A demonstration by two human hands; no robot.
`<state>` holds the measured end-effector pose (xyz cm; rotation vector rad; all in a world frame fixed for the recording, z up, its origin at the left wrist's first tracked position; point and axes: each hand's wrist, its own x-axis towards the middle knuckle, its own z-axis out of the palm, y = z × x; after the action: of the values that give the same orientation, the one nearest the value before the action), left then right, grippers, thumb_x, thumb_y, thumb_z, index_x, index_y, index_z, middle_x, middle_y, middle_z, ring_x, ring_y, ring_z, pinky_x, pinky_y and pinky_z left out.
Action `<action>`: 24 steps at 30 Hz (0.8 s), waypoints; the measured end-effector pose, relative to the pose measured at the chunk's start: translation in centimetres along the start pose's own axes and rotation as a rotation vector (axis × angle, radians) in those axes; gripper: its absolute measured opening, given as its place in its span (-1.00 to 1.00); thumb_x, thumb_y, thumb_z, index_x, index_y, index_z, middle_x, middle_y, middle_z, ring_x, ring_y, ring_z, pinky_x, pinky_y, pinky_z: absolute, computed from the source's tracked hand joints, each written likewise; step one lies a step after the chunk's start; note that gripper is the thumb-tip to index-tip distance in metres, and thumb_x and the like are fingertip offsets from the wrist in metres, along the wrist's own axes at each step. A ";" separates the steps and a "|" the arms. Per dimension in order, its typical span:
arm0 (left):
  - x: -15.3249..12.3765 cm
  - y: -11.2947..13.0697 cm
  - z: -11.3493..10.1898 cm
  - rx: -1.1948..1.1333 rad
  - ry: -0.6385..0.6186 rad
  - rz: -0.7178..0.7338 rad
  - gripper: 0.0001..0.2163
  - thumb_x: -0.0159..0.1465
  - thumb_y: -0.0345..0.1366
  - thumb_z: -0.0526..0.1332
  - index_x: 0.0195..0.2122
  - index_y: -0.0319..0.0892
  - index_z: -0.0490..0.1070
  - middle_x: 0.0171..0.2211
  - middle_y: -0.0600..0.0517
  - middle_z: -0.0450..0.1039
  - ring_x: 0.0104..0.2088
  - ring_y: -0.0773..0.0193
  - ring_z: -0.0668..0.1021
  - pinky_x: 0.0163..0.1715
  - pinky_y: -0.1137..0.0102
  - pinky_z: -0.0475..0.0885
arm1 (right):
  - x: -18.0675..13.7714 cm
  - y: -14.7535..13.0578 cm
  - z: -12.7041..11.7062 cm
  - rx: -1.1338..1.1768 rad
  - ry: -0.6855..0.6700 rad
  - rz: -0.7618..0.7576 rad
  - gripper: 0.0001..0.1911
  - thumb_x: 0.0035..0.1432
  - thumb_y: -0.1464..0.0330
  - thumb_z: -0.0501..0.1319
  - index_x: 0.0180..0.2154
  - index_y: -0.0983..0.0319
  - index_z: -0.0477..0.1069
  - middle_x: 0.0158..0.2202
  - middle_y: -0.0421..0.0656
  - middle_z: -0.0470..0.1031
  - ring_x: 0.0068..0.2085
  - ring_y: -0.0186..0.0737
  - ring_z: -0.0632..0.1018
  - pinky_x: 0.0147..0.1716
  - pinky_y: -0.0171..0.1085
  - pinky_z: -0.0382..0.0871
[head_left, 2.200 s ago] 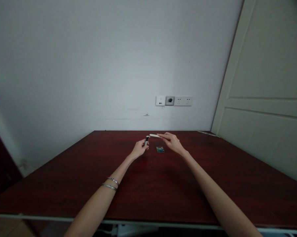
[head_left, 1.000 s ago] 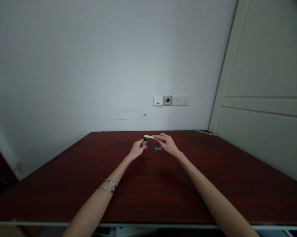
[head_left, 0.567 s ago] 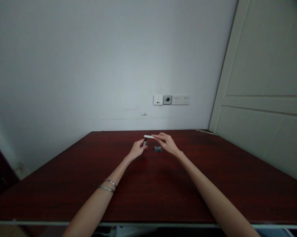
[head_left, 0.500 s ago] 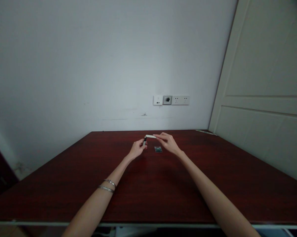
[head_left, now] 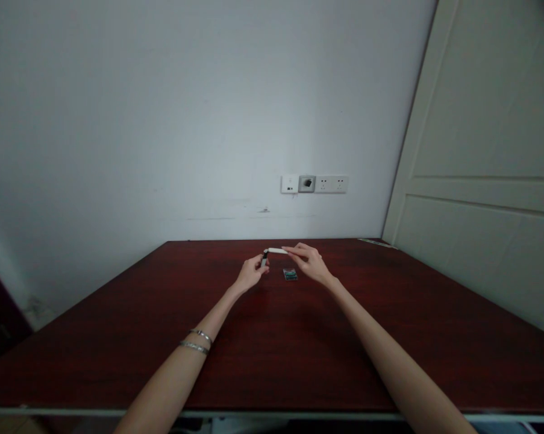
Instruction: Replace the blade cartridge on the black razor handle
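Note:
Both arms reach out over a dark red wooden table. My left hand is closed around a small dark and silver object, held upright. My right hand pinches a slim white stick-shaped piece, which lies level and has its left end touching the top of the small object. A small teal packet lies flat on the table between the hands, just below the right fingers. Two thin bracelets circle my left wrist.
A white wall stands behind the table, with a row of wall sockets above its far edge. A cream panelled door fills the right side. The table's front edge runs along the bottom.
The white piece has shifted slightly right, so its left end now meets the top of the object in my left hand. Both hands otherwise keep their places.

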<state>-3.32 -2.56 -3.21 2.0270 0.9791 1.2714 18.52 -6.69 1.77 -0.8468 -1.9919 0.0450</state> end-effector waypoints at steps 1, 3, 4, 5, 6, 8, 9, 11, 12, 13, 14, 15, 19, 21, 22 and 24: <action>0.0 -0.1 0.0 -0.006 0.000 -0.006 -0.91 0.05 -0.42 0.15 -0.38 -0.23 0.34 -0.51 0.09 0.40 -0.46 0.33 0.50 -0.37 0.46 0.36 | 0.0 0.0 -0.1 -0.005 0.009 0.004 -0.68 0.20 0.29 0.05 -0.04 0.12 0.43 -0.40 -0.17 0.38 -0.41 -0.33 0.39 -0.40 -0.36 0.23; -0.1 -0.1 0.0 0.000 0.002 -0.015 -0.91 0.04 -0.42 0.15 -0.39 -0.23 0.34 -0.51 0.09 0.40 -0.46 0.33 0.50 -0.37 0.46 0.36 | 0.0 -0.2 -0.1 -0.013 0.025 0.009 -0.68 0.20 0.29 0.06 -0.04 0.12 0.43 -0.40 -0.17 0.38 -0.42 -0.34 0.38 -0.42 -0.37 0.22; -0.1 -0.1 0.1 0.012 0.003 -0.015 -0.91 0.04 -0.42 0.15 -0.39 -0.23 0.35 -0.51 0.09 0.40 -0.46 0.33 0.49 -0.37 0.47 0.35 | 0.0 -0.4 0.0 -0.013 0.030 0.006 -0.68 0.20 0.29 0.05 -0.04 0.12 0.42 -0.40 -0.18 0.38 -0.43 -0.34 0.38 -0.42 -0.37 0.22; -0.1 0.0 0.1 0.026 0.000 -0.011 -0.92 0.04 -0.41 0.15 -0.40 -0.23 0.35 -0.51 0.09 0.41 -0.46 0.33 0.49 -0.38 0.47 0.35 | 0.0 -0.6 0.1 -0.012 0.032 -0.001 -0.68 0.20 0.29 0.05 -0.03 0.11 0.42 -0.40 -0.18 0.38 -0.43 -0.34 0.38 -0.41 -0.37 0.22; -0.2 0.1 0.1 0.040 -0.007 -0.005 -0.92 0.04 -0.41 0.15 -0.40 -0.22 0.35 -0.51 0.09 0.41 -0.46 0.33 0.49 -0.38 0.47 0.35 | 0.1 -0.9 0.2 -0.011 0.028 -0.010 -0.67 0.21 0.29 0.05 -0.03 0.11 0.41 -0.39 -0.18 0.37 -0.42 -0.34 0.38 -0.41 -0.37 0.22; -0.1 0.2 0.2 0.056 -0.018 0.009 -0.92 0.04 -0.40 0.15 -0.41 -0.22 0.36 -0.51 0.09 0.41 -0.46 0.33 0.49 -0.38 0.47 0.35 | 0.1 -1.0 0.3 -0.006 0.013 -0.025 -0.67 0.21 0.29 0.05 -0.02 0.10 0.41 -0.40 -0.18 0.37 -0.41 -0.34 0.38 -0.40 -0.37 0.22; -0.1 0.3 0.1 0.057 -0.020 0.013 -0.92 0.04 -0.40 0.15 -0.40 -0.22 0.36 -0.51 0.09 0.41 -0.46 0.33 0.49 -0.38 0.47 0.34 | 0.1 -1.0 0.3 -0.003 0.005 -0.028 -0.67 0.20 0.29 0.05 -0.02 0.10 0.41 -0.40 -0.18 0.36 -0.42 -0.34 0.38 -0.41 -0.37 0.22; -0.1 0.4 0.0 0.048 -0.013 0.015 -0.91 0.04 -0.41 0.15 -0.40 -0.22 0.36 -0.51 0.09 0.41 -0.46 0.33 0.49 -0.38 0.47 0.34 | 0.0 -0.6 0.1 0.007 0.001 -0.024 -0.68 0.20 0.30 0.06 -0.03 0.12 0.42 -0.40 -0.18 0.36 -0.42 -0.34 0.38 -0.40 -0.37 0.22; -0.1 0.3 0.0 0.038 -0.009 0.015 -0.91 0.04 -0.41 0.15 -0.39 -0.22 0.35 -0.51 0.09 0.41 -0.46 0.34 0.49 -0.37 0.47 0.34 | 0.0 -0.3 0.0 0.010 0.008 -0.017 -0.68 0.20 0.30 0.06 -0.04 0.13 0.42 -0.40 -0.18 0.37 -0.42 -0.34 0.38 -0.40 -0.36 0.22; -0.1 0.3 -0.1 0.029 -0.007 0.014 -0.91 0.04 -0.41 0.15 -0.39 -0.22 0.35 -0.52 0.09 0.40 -0.46 0.34 0.49 -0.37 0.47 0.34 | -0.1 -0.1 -0.1 0.012 0.016 -0.008 -0.68 0.20 0.30 0.06 -0.04 0.13 0.43 -0.41 -0.18 0.37 -0.42 -0.34 0.38 -0.40 -0.36 0.22; -0.1 0.3 -0.1 0.019 -0.008 0.012 -0.91 0.04 -0.42 0.15 -0.39 -0.22 0.34 -0.52 0.09 0.40 -0.46 0.34 0.49 -0.36 0.47 0.34 | -0.1 0.1 -0.2 0.010 0.023 0.000 -0.68 0.20 0.30 0.06 -0.05 0.13 0.43 -0.41 -0.18 0.37 -0.42 -0.34 0.38 -0.40 -0.36 0.22; -0.1 0.3 -0.1 0.010 -0.009 0.008 -0.91 0.04 -0.42 0.15 -0.39 -0.22 0.34 -0.52 0.09 0.40 -0.46 0.34 0.49 -0.37 0.47 0.34 | -0.1 0.1 -0.2 0.010 0.031 0.007 -0.69 0.19 0.29 0.07 -0.05 0.13 0.44 -0.41 -0.18 0.37 -0.42 -0.34 0.38 -0.41 -0.36 0.22; -0.3 0.5 0.1 -0.012 -0.024 -0.014 -0.92 0.04 -0.43 0.15 -0.40 -0.22 0.32 -0.54 0.10 0.39 -0.48 0.35 0.48 -0.39 0.48 0.34 | 0.0 -0.5 0.2 0.015 0.033 -0.006 -0.68 0.20 0.29 0.06 -0.04 0.13 0.43 -0.41 -0.18 0.37 -0.45 -0.35 0.37 -0.44 -0.37 0.21; -0.3 0.7 0.2 -0.018 -0.031 -0.014 -0.93 0.05 -0.43 0.14 -0.41 -0.22 0.32 -0.54 0.10 0.39 -0.49 0.36 0.48 -0.39 0.47 0.34 | 0.0 -0.7 0.5 0.015 0.026 -0.021 -0.68 0.20 0.29 0.05 -0.04 0.12 0.42 -0.40 -0.18 0.37 -0.44 -0.35 0.37 -0.45 -0.37 0.21; -0.4 0.8 0.2 -0.024 -0.032 -0.015 -0.93 0.05 -0.43 0.14 -0.41 -0.22 0.31 -0.54 0.10 0.39 -0.49 0.36 0.47 -0.40 0.47 0.34 | 0.0 -0.7 0.5 0.014 0.022 -0.028 -0.68 0.20 0.29 0.05 -0.04 0.11 0.42 -0.41 -0.18 0.37 -0.44 -0.35 0.38 -0.44 -0.37 0.21; -0.4 1.1 0.2 -0.047 -0.033 -0.023 -0.93 0.05 -0.43 0.14 -0.40 -0.22 0.31 -0.55 0.10 0.39 -0.49 0.36 0.47 -0.40 0.47 0.35 | -0.1 -0.3 0.4 0.011 0.024 -0.035 -0.68 0.20 0.29 0.06 -0.04 0.11 0.42 -0.41 -0.18 0.37 -0.44 -0.35 0.38 -0.43 -0.37 0.23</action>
<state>-2.88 -3.52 -2.67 1.9893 0.9459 1.2341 18.08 -6.86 1.58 -0.8020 -1.9813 0.0257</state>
